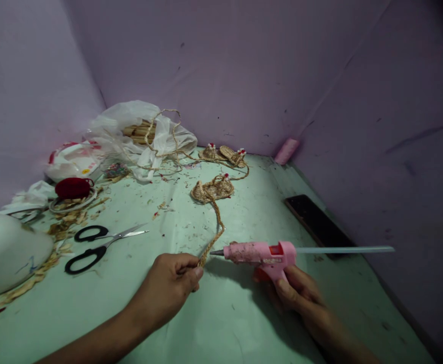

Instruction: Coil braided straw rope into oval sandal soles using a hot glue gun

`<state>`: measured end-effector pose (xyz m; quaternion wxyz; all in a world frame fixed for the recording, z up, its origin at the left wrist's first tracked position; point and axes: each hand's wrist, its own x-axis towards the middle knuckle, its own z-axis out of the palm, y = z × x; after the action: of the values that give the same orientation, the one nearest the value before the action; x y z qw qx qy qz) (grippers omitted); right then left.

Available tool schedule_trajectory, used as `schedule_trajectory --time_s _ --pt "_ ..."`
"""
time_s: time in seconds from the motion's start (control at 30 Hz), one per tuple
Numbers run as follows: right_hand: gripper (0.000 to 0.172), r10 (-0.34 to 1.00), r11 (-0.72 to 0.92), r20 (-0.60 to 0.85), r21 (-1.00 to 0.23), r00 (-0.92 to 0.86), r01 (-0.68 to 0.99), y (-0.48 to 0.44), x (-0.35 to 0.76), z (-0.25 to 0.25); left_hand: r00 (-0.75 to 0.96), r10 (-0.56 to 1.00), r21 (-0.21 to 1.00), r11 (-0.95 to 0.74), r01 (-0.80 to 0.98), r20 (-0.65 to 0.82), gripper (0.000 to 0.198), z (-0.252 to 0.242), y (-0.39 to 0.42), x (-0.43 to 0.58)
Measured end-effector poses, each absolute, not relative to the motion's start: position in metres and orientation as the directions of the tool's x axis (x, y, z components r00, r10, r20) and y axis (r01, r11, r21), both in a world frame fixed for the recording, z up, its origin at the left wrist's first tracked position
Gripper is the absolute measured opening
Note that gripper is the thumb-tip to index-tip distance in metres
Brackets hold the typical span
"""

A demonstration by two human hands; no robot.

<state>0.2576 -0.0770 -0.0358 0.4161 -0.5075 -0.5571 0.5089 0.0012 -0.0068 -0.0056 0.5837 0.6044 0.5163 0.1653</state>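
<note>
My left hand [170,290] is closed, pinching the near end of a braided jute cord [214,232]. The cord runs away from me to a small woven jute piece [212,189] in the middle of the surface. In my right hand [297,293] I grip a pink glue gun [261,254] by its handle, with a clear glue stick [343,249] poking out of its back to the right. Its metal nozzle points left, close to the cord end by my left fingers. Two more woven jute pieces [225,154] with red and white beads lie farther back.
Black-handled scissors [100,242] lie at the left on the pale green sheet [221,323]. A white bowl [5,253], a red ball [72,187], scraps and a plastic bag [138,131] with sticks crowd the back left. A dark phone [316,222] lies right, near the purple wall.
</note>
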Motion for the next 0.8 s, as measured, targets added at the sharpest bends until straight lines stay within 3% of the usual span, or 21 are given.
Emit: schedule_trajectory --time_s 0.8 --pt "0.035 0.988 -0.053 -0.065 -0.995 -0.143 0.090 -0.0751 0.2570 -0.0386 0.417 0.832 0.885 0.172 0.433 -0.365 0.029 -0.0082 -0.0072 0.0005"
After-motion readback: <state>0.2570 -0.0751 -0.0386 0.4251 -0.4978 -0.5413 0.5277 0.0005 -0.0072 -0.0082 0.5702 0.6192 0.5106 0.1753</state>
